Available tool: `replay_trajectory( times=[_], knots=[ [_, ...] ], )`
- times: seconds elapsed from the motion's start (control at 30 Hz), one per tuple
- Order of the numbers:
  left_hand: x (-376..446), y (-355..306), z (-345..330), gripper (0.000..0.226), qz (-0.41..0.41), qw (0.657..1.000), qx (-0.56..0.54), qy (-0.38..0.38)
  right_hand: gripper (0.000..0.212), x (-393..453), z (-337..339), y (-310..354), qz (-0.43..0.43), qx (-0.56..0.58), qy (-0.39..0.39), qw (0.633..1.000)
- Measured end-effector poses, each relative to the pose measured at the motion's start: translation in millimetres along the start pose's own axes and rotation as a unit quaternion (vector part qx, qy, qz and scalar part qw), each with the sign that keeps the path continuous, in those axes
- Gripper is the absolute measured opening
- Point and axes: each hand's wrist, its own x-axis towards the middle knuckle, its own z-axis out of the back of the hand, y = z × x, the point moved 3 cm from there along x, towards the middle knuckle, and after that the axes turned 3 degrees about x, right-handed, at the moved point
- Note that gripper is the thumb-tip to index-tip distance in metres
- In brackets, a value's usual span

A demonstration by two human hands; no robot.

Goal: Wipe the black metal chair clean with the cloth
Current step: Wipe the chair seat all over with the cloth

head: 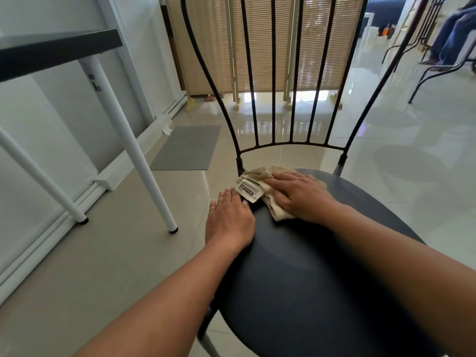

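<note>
Seen from the head camera, a black metal chair (296, 266) is viewed from above and in front, its round dark seat filling the lower middle and its slatted backrest rising to the top edge. A beige cloth (260, 185) is spread, crumpled, on the far left part of the seat, just in front of the left backrest post, with a printed label turned up at its left end. The cloth is pressed flat under the right hand (300, 195), whose fingers (277, 180) are held straight and close together, pointing left across the fabric; nothing is clamped by them. The left hand (229, 220) is laid palm down on the left edge of the seat, just beside the cloth's label, with its fingers (226, 198) straight, side by side and pointing away from the body; whether the label is touched by a fingertip cannot be told. Both bare forearms are stretched in from the bottom edge.

On the glossy tiled floor (412, 155) to the left, a desk (59, 50) with a dark top and white tapered legs is seen against a white wall. A grey mat (188, 148) is laid on the floor left of the backrest. A slatted beige screen (260, 45) is stood behind the chair. At the far right, another black chair frame (438, 70) and a seated person's legs (448, 34) in blue trousers are partly seen.
</note>
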Motion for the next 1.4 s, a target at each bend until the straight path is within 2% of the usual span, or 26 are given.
replay_trajectory(
  times=[0.17, 0.27, 0.37, 0.43, 0.5, 0.6, 0.7, 0.77, 0.87, 0.93, 0.97, 1.03, 1.1, 1.17, 1.3, 1.4],
  knots=[
    [-0.7, -0.1, -0.4, 0.058, 0.000, 1.000, -0.002, 0.002, 0.060, -33.3, 8.7, -21.1, -0.054, -0.022, 0.017, 0.998],
    [0.0, -0.4, -0.2, 0.057, 0.001, 1.000, -0.003, 0.004, 0.056, -20.3, 11.4, -13.1, -0.052, -0.014, 0.040, 0.998],
    [-0.1, 0.5, 0.0, 0.057, 0.005, 1.000, -0.004, 0.000, 0.045, -0.7, 15.8, -3.4, -0.051, 0.134, 0.009, 0.990],
    [0.5, 0.9, -1.0, 0.057, 0.006, 1.000, -0.010, 0.000, 0.041, 9.4, 16.0, -4.4, -0.101, 0.250, -0.081, 0.960],
    [2.5, 2.4, -2.2, 0.057, 0.011, 1.000, -0.012, 0.000, 0.040, 11.7, 8.9, -8.4, -0.199, 0.205, -0.159, 0.945],
    [5.4, 4.2, -2.8, 0.056, 0.019, 1.000, -0.016, -0.002, 0.057, 11.2, -3.8, -7.2, -0.291, 0.065, -0.148, 0.943],
    [6.7, 5.1, -3.6, 0.056, 0.025, 0.999, -0.022, -0.002, 0.069, 16.0, -5.1, -13.7, -0.329, 0.053, -0.142, 0.932],
    [8.7, 7.1, -4.5, 0.057, 0.037, 0.999, -0.029, -0.007, 0.066, 22.7, -1.5, -20.8, -0.347, 0.047, -0.145, 0.925],
    [13.3, 8.6, -5.2, 0.057, 0.065, 0.997, -0.038, -0.015, 0.045, 33.3, 4.3, -27.4, -0.364, 0.080, -0.155, 0.915],
    [17.0, 7.1, -4.5, 0.057, 0.078, 0.996, -0.035, -0.027, 0.031, 38.2, 9.0, -24.0, -0.331, 0.101, -0.165, 0.924],
    [19.1, 5.7, -4.1, 0.056, 0.081, 0.996, -0.034, -0.033, 0.024, 39.9, 10.1, -19.1, -0.288, 0.102, -0.181, 0.935],
    [22.6, 3.0, -3.4, 0.057, 0.086, 0.995, -0.034, -0.038, 0.015, 40.6, 11.2, -4.5, -0.142, 0.057, -0.235, 0.960],
    [24.6, 1.8, -3.3, 0.057, 0.092, 0.994, -0.042, -0.037, 0.011, 42.3, 9.9, 5.4, 0.025, 0.007, -0.305, 0.952],
    [24.7, 3.7, -3.4, 0.057, 0.103, 0.992, -0.059, -0.035, 0.015, 49.8, 10.1, 5.5, 0.112, -0.022, -0.349, 0.930],
    [23.2, 6.9, -2.7, 0.058, 0.116, 0.988, -0.080, -0.058, 0.008, 72.6, 6.8, 7.1, 0.185, -0.119, -0.409, 0.886],
    [21.2, 4.1, -1.6, 0.059, 0.110, 0.989, -0.078, -0.059, 0.007, 91.1, 7.0, 11.2, 0.173, -0.117, -0.430, 0.878]
  ],
)
